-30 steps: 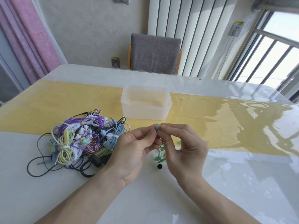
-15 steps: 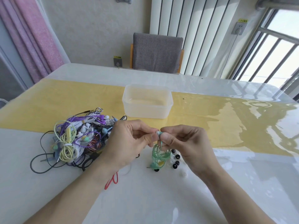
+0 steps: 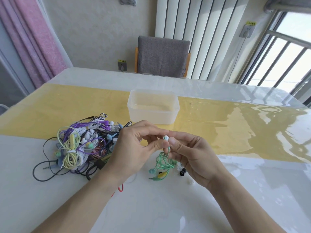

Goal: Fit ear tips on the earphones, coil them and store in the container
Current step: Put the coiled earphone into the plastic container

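Observation:
A mint-green pair of earphones (image 3: 162, 163) hangs in loose loops between my hands over the white table. My right hand (image 3: 190, 157) pinches one green earbud (image 3: 166, 137) that shows a white tip, with its cable trailing down. My left hand (image 3: 134, 148) is right beside it, fingers curled and thumb near the cable just below the bud. Whether it holds the cable I cannot tell. The other green bud (image 3: 152, 171) and the yellow-green plug (image 3: 159, 176) lie on the table. A clear plastic container (image 3: 153, 106) stands beyond my hands.
A tangled heap of earphones (image 3: 80, 145) in purple, yellow, white, blue and black lies to the left. Loose black ear tips (image 3: 181, 172) and a white ear tip (image 3: 189, 182) lie near my right wrist. A red cable (image 3: 120, 188) pokes out under my left forearm. A grey chair (image 3: 162, 56) stands behind the table.
Both hands have come down and toward me with the green earphones. The bud in my right hand now shows a white tip facing up.

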Demonstrator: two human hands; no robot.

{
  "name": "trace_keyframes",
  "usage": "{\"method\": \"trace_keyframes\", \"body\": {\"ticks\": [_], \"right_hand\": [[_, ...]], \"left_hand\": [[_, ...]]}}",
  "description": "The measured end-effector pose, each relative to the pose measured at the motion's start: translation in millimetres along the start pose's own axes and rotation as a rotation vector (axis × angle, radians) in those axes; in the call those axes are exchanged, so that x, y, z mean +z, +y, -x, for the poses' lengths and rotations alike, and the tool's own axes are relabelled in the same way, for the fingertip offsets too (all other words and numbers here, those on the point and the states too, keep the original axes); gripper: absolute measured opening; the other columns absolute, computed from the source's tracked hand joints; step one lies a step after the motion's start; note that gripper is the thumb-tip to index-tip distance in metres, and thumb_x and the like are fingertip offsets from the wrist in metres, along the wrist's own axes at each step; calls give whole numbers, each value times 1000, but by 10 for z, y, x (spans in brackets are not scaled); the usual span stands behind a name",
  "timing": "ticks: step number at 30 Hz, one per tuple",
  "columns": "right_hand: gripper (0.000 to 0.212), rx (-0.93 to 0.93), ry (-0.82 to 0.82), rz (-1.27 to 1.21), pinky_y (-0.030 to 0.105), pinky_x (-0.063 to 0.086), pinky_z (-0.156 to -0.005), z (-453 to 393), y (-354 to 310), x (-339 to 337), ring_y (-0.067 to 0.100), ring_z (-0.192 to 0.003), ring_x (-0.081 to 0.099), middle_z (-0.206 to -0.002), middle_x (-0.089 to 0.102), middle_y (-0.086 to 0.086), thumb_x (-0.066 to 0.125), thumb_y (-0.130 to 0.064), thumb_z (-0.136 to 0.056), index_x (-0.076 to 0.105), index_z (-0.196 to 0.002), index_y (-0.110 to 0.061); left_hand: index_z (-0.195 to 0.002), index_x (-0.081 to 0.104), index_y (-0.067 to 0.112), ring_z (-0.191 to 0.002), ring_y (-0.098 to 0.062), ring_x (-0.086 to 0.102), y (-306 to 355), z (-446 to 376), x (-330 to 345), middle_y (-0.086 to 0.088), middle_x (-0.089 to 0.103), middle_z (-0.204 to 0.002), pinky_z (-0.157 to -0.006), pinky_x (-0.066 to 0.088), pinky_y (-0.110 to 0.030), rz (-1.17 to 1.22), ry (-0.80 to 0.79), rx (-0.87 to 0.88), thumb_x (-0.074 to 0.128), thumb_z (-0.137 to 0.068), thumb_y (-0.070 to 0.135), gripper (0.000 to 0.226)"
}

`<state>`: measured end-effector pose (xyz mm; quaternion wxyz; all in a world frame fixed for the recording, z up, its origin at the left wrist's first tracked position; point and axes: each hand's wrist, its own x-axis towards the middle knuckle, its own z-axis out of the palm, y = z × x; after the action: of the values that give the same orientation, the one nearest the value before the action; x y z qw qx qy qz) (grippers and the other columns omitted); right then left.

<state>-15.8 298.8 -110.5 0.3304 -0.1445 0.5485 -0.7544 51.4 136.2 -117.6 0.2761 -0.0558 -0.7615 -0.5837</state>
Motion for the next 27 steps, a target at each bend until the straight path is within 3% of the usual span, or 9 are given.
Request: {"method": "trace_keyframes", "body": {"ticks": [5,11,15,18,20,27], "right_hand": [[42,-40,14,13,25,54,-62,9,-3,6,19,-70,66,-79,73,14,70,-16,-78,66,-116,0],[37,-109,49,198,30,54,-72,37,-29,-1,26,-70,63,-88,75,22,74,-23,-80,69,-111,-5],[12,-163,74,365,46,56,-81,49,-21,-16,31,-75,70,-84,76,18,68,-8,-94,70,-106,-6],[9,-168,101,419,54,58,-86,53,-24,2,32,-76,74,-83,77,15,65,-6,-95,68,-104,-5],[10,-151,103,423,58,57,-86,48,-7,11,33,-79,76,-83,77,14,64,-7,-95,67,-104,-3],[13,-201,117,446,39,63,-78,49,56,24,26,-79,77,-80,78,10,61,-1,-96,73,-99,-4]], "left_hand": [[-94,77,23,-65,-13,63,9,14,3,6,66,-89,-65,49,-23,-109,21,44,78,-74,23,20],[-93,78,22,-71,-8,57,-28,17,4,10,65,-87,-65,47,-26,-352,12,183,79,-76,22,17],[-90,79,15,-71,-6,61,-36,23,15,6,69,-88,-67,49,-19,-360,11,198,80,-76,12,15],[-91,78,7,-75,-4,67,-28,44,43,1,74,-88,-70,49,-11,-354,16,214,78,-76,8,15],[-92,78,5,-74,-4,68,-39,56,53,0,75,-86,-69,52,-13,-386,22,226,77,-77,6,15],[-87,77,1,-73,-6,70,-91,60,46,-6,74,-77,-70,52,-9,-433,24,254,72,-74,-10,18]]}}
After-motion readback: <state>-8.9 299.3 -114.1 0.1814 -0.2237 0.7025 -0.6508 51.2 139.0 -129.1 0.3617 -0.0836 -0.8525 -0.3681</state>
